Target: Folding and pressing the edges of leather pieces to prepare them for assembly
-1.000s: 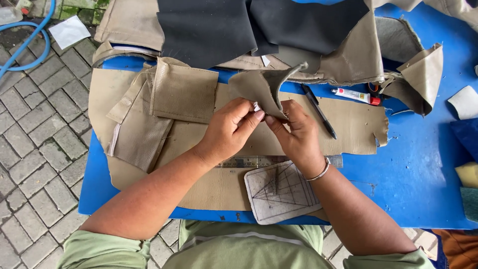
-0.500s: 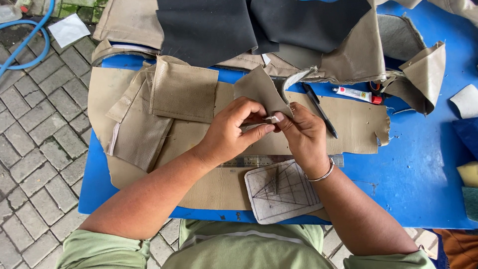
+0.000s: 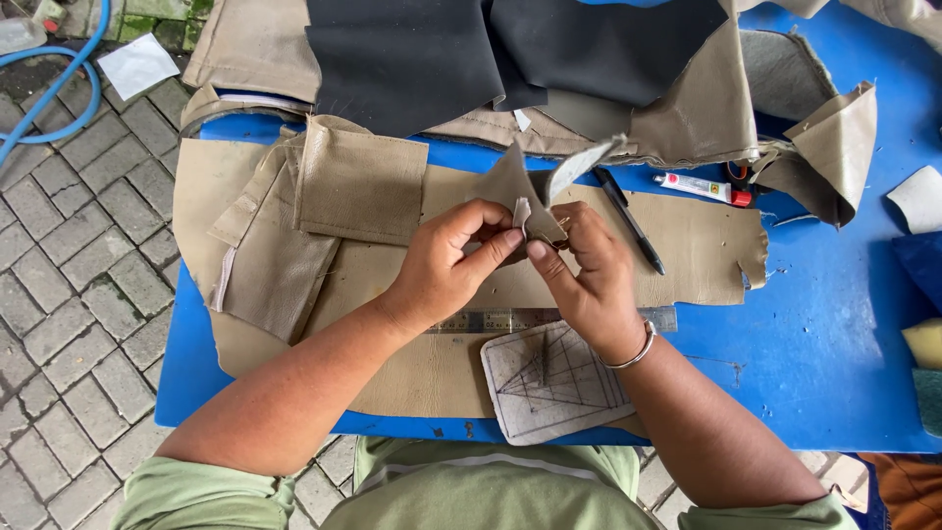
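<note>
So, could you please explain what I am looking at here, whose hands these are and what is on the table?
There is no machine here: a person works with bare hands, filmed by a camera worn on their head, so you look down along their arms. The left hand and the right hand together pinch a small tan leather scrap, held up above the blue table. Under the hands lies a large tan leather sheet with a sewn pocket piece on it. Near the wrists are a metal ruler and a white pattern card with drawn lines. To the right lie a black pen and a small glue tube. Black fabric is piled at the far edge.
</note>
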